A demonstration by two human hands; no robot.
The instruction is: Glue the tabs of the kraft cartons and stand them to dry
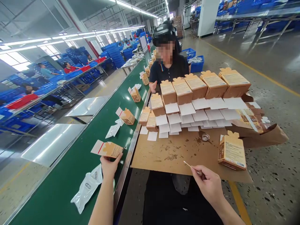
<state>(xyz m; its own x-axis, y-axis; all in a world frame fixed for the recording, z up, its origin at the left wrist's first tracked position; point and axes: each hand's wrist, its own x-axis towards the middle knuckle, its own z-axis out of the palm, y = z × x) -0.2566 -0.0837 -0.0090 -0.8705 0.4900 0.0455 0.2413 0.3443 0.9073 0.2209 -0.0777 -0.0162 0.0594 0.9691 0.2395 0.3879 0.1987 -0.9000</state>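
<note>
Over the green conveyor belt (93,137), my left hand (109,167) grips a small tan and orange cardboard box (112,149). Its white flap with a red strip stands open to the left. Beside that wrist lies a white plastic pouch (87,186). My right hand (208,184) pinches a cotton swab (187,163), its tip pointing left over the brown cardboard sheet (150,156). A small clear dish (205,137) sits on the sheet among dark wet spots. To the right of it stands a single box (232,153) with a scalloped top.
Stacked boxes (182,89) with white flaps hanging out fill the back of the sheet. Farther up the belt are more boxes (127,116) and pouches (113,130). A co-worker (167,72) in a dark shirt sits behind the stack. A metal rail (133,140) edges the belt.
</note>
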